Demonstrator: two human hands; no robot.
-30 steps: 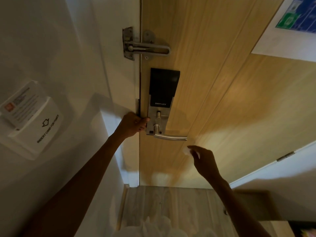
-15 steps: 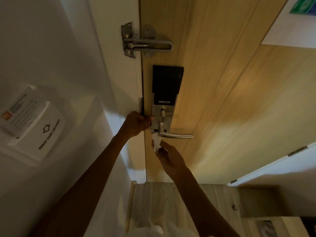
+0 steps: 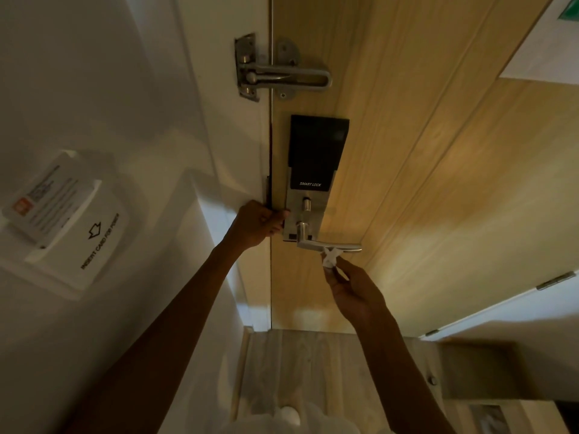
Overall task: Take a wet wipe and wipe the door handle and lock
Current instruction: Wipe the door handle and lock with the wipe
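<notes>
A silver lever door handle juts right from a smart lock with a black upper panel and a metal lower plate, set on a wooden door. My right hand pinches a small crumpled white wet wipe, whose top touches the underside of the handle. My left hand grips the door's edge just left of the lock plate, thumb on the door face.
A metal swing-bar guard bridges door and frame above the lock. On the left wall sits a white key-card power holder. A second white door with a hinge lies at the right. Wooden floor shows below.
My right hand has moved right along under the handle with the wipe, from below the lock plate to mid-lever. My left hand keeps its hold on the door edge.
</notes>
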